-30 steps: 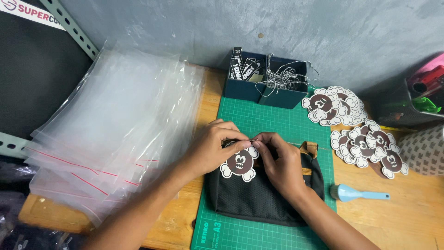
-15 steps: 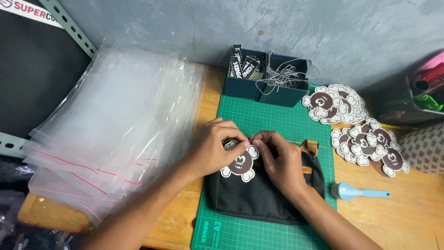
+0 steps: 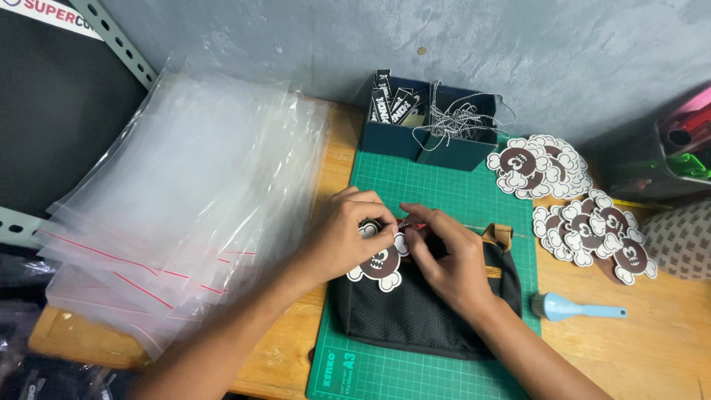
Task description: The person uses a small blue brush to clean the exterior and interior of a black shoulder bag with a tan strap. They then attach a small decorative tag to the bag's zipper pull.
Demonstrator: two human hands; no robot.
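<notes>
Head view: left hand [image 3: 342, 241] and right hand [image 3: 448, 259] meet over a black pouch [image 3: 415, 315] on the green mat [image 3: 437, 185]. Fingers of both pinch closed at the top of a brown-and-white tag [image 3: 381, 267] lying on the pouch. Bags [image 3: 178, 200] left; tag piles [image 3: 585, 230] right.

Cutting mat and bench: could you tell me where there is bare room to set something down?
Free: the green cutting mat between the blue box and both hands, its front strip below the black pouch, and wood below the blue brush. Crowded: plastic bags left, tag piles right.
</notes>
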